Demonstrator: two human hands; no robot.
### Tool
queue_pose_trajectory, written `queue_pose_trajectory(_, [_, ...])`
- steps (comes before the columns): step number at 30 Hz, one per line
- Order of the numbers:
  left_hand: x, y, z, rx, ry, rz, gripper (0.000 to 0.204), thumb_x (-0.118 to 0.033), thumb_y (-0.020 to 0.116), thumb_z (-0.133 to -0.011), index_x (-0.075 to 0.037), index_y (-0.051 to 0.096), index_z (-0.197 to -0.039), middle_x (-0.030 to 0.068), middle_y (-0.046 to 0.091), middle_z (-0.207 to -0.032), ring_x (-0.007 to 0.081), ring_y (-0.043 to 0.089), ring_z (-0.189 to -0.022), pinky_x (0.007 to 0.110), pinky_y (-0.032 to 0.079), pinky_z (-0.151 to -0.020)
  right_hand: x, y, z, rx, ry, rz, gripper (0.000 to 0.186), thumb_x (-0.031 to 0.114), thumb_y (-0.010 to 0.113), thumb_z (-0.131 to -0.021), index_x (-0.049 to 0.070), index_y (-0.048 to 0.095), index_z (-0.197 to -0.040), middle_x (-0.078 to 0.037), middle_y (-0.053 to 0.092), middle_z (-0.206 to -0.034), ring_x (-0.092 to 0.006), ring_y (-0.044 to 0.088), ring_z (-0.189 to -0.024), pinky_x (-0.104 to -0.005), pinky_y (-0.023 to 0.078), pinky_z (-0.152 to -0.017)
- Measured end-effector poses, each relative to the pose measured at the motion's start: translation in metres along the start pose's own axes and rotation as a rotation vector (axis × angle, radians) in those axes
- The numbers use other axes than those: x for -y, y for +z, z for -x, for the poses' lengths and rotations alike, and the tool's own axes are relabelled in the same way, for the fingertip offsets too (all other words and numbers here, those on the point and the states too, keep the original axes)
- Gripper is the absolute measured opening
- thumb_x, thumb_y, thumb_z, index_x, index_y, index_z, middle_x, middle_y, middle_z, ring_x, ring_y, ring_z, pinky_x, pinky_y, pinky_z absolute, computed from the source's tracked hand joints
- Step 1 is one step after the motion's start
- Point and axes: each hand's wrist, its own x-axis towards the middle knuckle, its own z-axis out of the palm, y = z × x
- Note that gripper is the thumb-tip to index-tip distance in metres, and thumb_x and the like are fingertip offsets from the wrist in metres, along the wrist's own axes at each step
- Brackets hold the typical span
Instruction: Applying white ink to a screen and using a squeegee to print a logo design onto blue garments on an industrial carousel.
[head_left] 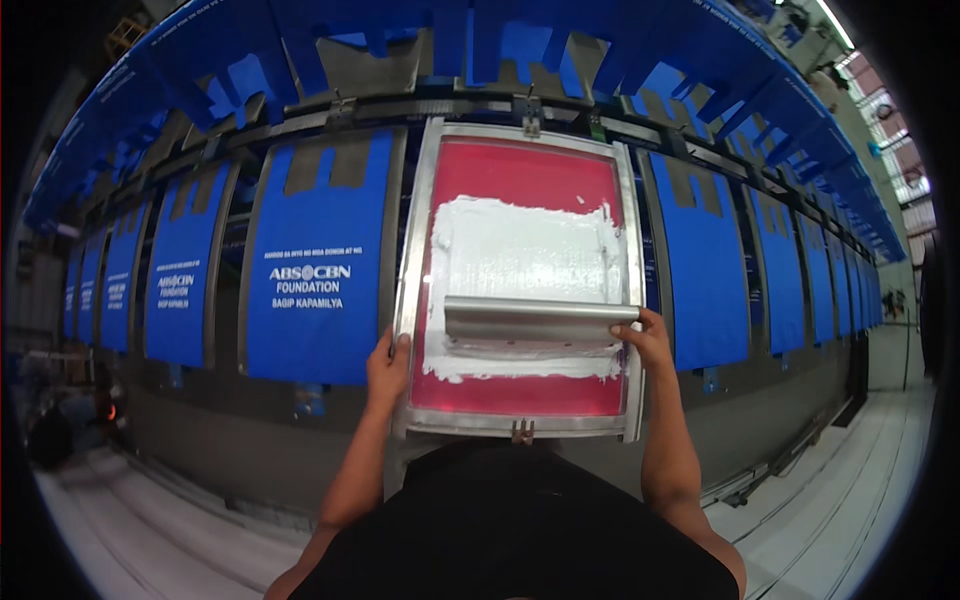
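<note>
Screen-printing frame (465, 422) is set between blue fabric panels (318, 260), its left rail clasped by the left grip (388, 370), the squeegee (540, 315) pinched at its right end by the right grip (647, 338). Alignment seems in hand; squaring is called for before white ink (525, 245) is pulled.

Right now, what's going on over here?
A person's left hand grips the left side of a metal frame around a red screen. The right hand holds the right end of a metal bar spanning white paste on the screen. Blue panels flank the frame; the nearest on the left bears white print.
</note>
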Motion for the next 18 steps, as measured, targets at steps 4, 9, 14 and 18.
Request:
queue_pose_trajectory(4, [-0.014,0.03,0.009,-0.121,-0.004,-0.095,0.044,-0.03,0.057,-0.095,-0.003,0.055,-0.13,0.0191,0.066,-0.114,0.0202,0.062,-0.106,0.031,0.047,-0.09,-0.024,-0.028,-0.025,0.022,0.022,-0.012,0.031,0.008,0.079,-0.067,0.001,0.07,-0.096,-0.005,0.069,-0.087,-0.0141,0.062,-0.079,-0.0288,0.049,-0.074])
queue_pose_trajectory(9, [-0.01,0.04,0.006,-0.102,-0.013,-0.071,0.048,-0.036,0.059,-0.093,-0.005,0.056,-0.129,0.0206,0.065,-0.115,0.0267,0.062,-0.11,0.033,0.046,-0.093,-0.037,-0.039,-0.046,0.1,-0.04,-0.035,0.034,0.01,0.08,-0.068,0.001,0.069,-0.099,-0.006,0.068,-0.092,-0.0162,0.062,-0.086,-0.0303,0.048,-0.079])
queue_pose_trajectory(14, [-0.005,0.044,0.001,-0.113,-0.121,-0.095,0.05,-0.038,0.059,-0.092,-0.004,0.055,-0.13,0.0209,0.064,-0.116,0.0278,0.061,-0.112,0.033,0.046,-0.093,-0.039,-0.039,-0.05,0.084,0.004,0.018,0.035,0.009,0.078,-0.07,0.0,0.068,-0.102,-0.005,0.067,-0.094,-0.0152,0.06,-0.088,-0.0285,0.045,-0.083])
queue_pose_trajectory(18, [-0.006,0.045,-0.002,-0.065,-0.136,-0.028,0.049,-0.036,0.059,-0.093,-0.003,0.054,-0.13,0.0165,0.065,-0.117,0.0222,0.061,-0.11,0.031,0.045,-0.093,-0.037,-0.034,-0.048,0.106,0.023,-0.02,0.033,0.008,0.077,-0.071,0.0,0.068,-0.102,-0.005,0.067,-0.094,-0.0142,0.059,-0.088,-0.0286,0.046,-0.083])
